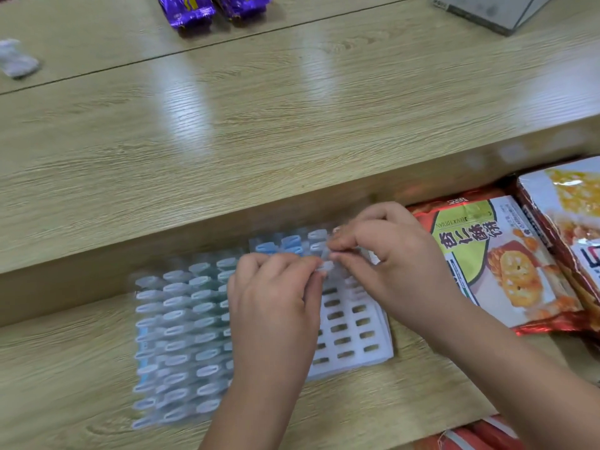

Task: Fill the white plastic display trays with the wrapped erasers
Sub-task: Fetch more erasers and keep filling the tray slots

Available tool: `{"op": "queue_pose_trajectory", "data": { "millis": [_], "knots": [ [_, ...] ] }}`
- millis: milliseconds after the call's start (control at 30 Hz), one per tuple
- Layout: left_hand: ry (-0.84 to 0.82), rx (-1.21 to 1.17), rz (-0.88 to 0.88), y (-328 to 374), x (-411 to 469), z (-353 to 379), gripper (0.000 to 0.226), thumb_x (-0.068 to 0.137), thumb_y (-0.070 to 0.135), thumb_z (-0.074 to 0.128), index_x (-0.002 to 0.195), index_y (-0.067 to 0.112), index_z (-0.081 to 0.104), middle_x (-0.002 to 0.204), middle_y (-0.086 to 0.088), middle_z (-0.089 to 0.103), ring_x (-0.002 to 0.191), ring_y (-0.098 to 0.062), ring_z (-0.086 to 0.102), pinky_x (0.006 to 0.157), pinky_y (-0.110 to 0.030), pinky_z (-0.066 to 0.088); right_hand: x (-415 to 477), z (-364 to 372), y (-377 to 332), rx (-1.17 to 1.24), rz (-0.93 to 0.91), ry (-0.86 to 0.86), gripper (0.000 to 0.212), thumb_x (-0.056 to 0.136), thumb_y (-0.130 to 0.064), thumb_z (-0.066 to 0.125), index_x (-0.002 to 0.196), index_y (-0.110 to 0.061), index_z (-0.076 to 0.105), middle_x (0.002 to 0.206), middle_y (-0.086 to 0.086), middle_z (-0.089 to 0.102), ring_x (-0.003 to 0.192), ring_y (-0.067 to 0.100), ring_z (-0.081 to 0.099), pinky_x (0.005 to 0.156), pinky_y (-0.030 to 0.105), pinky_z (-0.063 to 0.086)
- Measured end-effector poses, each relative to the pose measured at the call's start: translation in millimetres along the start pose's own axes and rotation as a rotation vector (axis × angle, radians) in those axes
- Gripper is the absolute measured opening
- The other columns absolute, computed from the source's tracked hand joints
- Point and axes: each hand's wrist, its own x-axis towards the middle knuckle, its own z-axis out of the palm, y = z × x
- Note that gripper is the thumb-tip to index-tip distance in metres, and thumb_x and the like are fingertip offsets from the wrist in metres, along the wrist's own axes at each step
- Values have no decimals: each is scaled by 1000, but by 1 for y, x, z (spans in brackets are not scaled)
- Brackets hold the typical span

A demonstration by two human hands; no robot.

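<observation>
1. The eraser (325, 265) is a small piece in clear film. It is pinched between both hands above the far rows of the right tray (357, 360). Blur hides whether it touches a slot.
2. The left hand (276, 306) and right hand (393, 264) are both narrow, fingers curled, with fingertips closed on the wrapper ends.
3. The right tray is rigid white moulded plastic with a grid of oblong slots. Its far rows hold blue erasers and its near rows stand empty, so it is judged well short of full.
4. The packed erasers (181, 332) lie just left of it. Their glossy wrapper ends stand in close rows and cover their own tray.
5. Risks:
   - The slick film may slip from so fine a pinch.
   - A piece set down crooked could bridge a slot instead of seating.
   - The left wrist lies over the seam between the trays and could brush the standing wrappers.
   - A light tray may slide on the smooth worktop (81, 368) under pressure.
6. The worktop is glossy wood-grain laminate, stepped up to a higher level beyond the trays. Crinkled foil snack packs (496, 264) lie near on the right. Purple packs (188, 8) and a grey box (487, 11) lie at the far edge.
</observation>
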Motion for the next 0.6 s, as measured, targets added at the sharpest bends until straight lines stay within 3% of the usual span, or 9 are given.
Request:
{"op": "queue_pose_trajectory", "data": {
  "millis": [133, 267, 467, 600],
  "knots": [
    [-80, 173, 43, 5, 4, -5, 4, 81, 23, 81, 79, 23, 78, 79, 7, 65, 81, -24, 51, 66, -34, 36, -3, -1, 3, -156, -143, -57, 4, 87, -18, 76, 90, -18, 78, 98, -9, 71, 97, 25, 56, 75, 38, 49],
    [-121, 270, 52, 9, 7, -6, 13, 75, 21, 86, 70, 22, 74, 76, 5, 60, 78, -24, 52, 65, -32, 30, -5, -8, 5, -297, -197, -117, 24, 89, -18, 56, 100, -21, 77, 108, 0, 67, 104, 31, 53, 74, 44, 50],
    [-66, 38, -138, 3, 7, -6, 13, 81, 41, 78, 83, 28, 79, 87, 7, 58, 89, -19, 48, 77, -39, 46, -15, 1, 0, -283, -202, -115, 41, 84, -10, 43, 106, -18, 77, 116, 7, 66, 107, 35, 55, 81, 44, 51],
    [-20, -130, -167, -15, -1, -17, 17, 86, 41, 73, 96, 28, 77, 93, 11, 58, 96, -13, 45, 85, -34, 45, -19, 5, -8, -287, -146, -103, 44, 82, -6, 42, 109, -13, 76, 121, 9, 64, 110, 37, 54, 93, 45, 45]
  ]
}}
